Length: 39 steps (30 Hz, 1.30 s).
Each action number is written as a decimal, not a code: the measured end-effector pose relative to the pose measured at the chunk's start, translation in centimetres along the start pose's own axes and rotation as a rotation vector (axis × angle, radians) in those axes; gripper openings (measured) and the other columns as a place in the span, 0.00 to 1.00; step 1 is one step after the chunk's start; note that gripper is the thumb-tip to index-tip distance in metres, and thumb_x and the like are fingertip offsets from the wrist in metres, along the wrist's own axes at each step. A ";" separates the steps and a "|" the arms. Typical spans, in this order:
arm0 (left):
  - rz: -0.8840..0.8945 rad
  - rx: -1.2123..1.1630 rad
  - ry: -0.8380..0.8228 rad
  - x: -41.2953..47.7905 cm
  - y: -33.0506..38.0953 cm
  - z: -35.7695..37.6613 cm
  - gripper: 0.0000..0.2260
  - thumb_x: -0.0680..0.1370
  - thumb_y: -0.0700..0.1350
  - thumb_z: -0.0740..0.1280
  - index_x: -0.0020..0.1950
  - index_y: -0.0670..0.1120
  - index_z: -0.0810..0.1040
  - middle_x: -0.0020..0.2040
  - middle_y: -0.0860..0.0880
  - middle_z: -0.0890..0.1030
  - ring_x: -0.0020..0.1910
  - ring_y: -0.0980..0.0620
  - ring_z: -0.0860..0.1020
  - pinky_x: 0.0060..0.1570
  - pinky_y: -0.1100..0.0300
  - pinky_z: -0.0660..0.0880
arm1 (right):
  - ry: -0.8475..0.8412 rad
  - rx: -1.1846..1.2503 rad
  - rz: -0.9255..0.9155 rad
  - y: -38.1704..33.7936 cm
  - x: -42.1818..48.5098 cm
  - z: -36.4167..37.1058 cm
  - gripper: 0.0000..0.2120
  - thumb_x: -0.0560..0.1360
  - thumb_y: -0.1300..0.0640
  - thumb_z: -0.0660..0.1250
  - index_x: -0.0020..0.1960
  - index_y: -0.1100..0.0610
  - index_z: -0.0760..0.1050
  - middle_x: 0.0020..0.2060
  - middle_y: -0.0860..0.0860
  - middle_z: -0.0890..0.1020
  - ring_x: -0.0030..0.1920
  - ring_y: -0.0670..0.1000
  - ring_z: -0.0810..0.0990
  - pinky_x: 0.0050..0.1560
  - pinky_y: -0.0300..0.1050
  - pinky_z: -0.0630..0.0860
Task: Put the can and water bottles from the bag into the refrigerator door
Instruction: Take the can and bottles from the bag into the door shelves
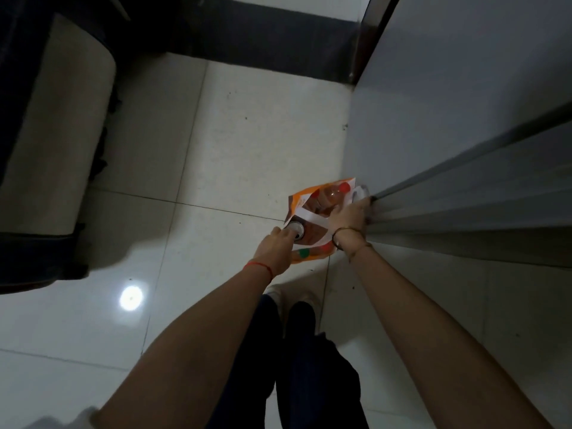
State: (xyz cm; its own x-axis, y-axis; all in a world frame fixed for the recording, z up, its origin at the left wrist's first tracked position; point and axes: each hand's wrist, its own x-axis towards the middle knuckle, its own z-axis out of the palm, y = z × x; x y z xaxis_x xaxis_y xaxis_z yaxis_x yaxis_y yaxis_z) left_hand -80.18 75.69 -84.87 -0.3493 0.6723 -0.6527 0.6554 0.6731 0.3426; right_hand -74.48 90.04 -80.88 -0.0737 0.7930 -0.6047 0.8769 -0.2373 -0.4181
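Looking straight down now, and I've got the bag (pixel 309 215), orange and white, sitting on the pale tiled floor (pixel 235 144) right up against the grey fridge (pixel 448 134) on the right. My left hand (pixel 277 247) is down at the bag's near-left corner, fingers curled over the silver top of the can (pixel 296 231), gripping it. The can stands upright at the bag's mouth, and I can't tell if it is clear of the bag. My right hand (pixel 348 218) is at the bag's right edge, fingers bent over the rim and holding it, knuckles touching the fridge. Inside the open mouth I see a bottle (pixel 328 197) with a red cap, lying toward the far side. A red thread (pixel 260 267) circles the left wrist, a dark band (pixel 340 237) the right. Dark trousers (pixel 297 366) below, dark furniture with a cream cushion (pixel 62 125) off to the left.
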 end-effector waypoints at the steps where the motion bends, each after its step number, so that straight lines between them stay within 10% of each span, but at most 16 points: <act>1: 0.031 0.086 0.003 0.5 -0.2 0.6 0.25 0.76 0.37 0.65 0.73 0.45 0.66 0.67 0.41 0.74 0.61 0.41 0.73 0.60 0.50 0.74 | 0.006 0.008 0.006 0.1 0.5 0.3 0.32 0.79 0.59 0.60 0.77 0.60 0.48 0.69 0.61 0.70 0.61 0.62 0.77 0.55 0.49 0.74; 8: -0.011 0.277 -0.104 2.7 -1.4 2.0 0.19 0.78 0.43 0.66 0.69 0.46 0.73 0.62 0.45 0.79 0.62 0.44 0.71 0.58 0.52 0.71 | 0.027 0.047 0.079 -0.2 2.9 1.8 0.28 0.80 0.54 0.56 0.76 0.61 0.52 0.59 0.64 0.79 0.56 0.64 0.81 0.55 0.57 0.79; 16: -0.196 -0.547 -0.060 0.9 -0.3 -4.0 0.26 0.70 0.64 0.65 0.49 0.41 0.81 0.48 0.42 0.83 0.47 0.46 0.78 0.43 0.59 0.75 | -0.219 0.336 0.248 -1.6 0.1 -1.4 0.17 0.83 0.57 0.53 0.37 0.63 0.67 0.30 0.59 0.80 0.27 0.56 0.79 0.26 0.46 0.79; 24: -0.411 -0.938 -0.008 -3.6 0.4 -8.3 0.15 0.75 0.48 0.67 0.56 0.39 0.81 0.53 0.43 0.80 0.54 0.46 0.76 0.48 0.58 0.71 | -0.351 0.163 0.241 0.2 -2.3 -4.0 0.15 0.74 0.58 0.62 0.52 0.69 0.76 0.42 0.63 0.83 0.38 0.61 0.84 0.42 0.59 0.83; 30: -0.315 -0.920 0.115 -8.0 2.5 -13.9 0.08 0.78 0.44 0.64 0.46 0.41 0.80 0.46 0.44 0.79 0.45 0.49 0.75 0.37 0.63 0.71 | -0.350 0.086 0.195 -1.8 -8.3 -9.5 0.06 0.75 0.59 0.63 0.49 0.60 0.75 0.45 0.58 0.79 0.37 0.56 0.80 0.29 0.35 0.78; 33: -0.284 -0.875 0.220 -11.5 3.0 -17.0 0.15 0.80 0.47 0.62 0.47 0.37 0.81 0.46 0.37 0.83 0.43 0.47 0.76 0.42 0.56 0.73 | -0.394 0.050 0.157 -2.2 -9.6 -11.5 0.11 0.63 0.56 0.61 0.41 0.60 0.77 0.46 0.62 0.84 0.47 0.63 0.84 0.50 0.58 0.82; 39: -0.163 -0.743 0.459 -21.1 5.8 -24.7 0.21 0.79 0.52 0.58 0.43 0.38 0.83 0.40 0.37 0.83 0.36 0.41 0.80 0.37 0.52 0.77 | -0.477 0.083 0.109 -6.7 -20.5 -19.6 0.08 0.77 0.61 0.60 0.42 0.64 0.72 0.29 0.57 0.74 0.22 0.54 0.77 0.26 0.44 0.80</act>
State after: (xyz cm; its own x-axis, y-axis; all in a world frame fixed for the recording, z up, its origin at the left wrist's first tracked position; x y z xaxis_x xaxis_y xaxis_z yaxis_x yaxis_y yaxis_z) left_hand -85.53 73.04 -52.43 -0.7389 0.5002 -0.4515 0.0253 0.6901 0.7232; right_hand -69.56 86.42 -52.40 -0.2095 0.4202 -0.8829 0.8525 -0.3638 -0.3754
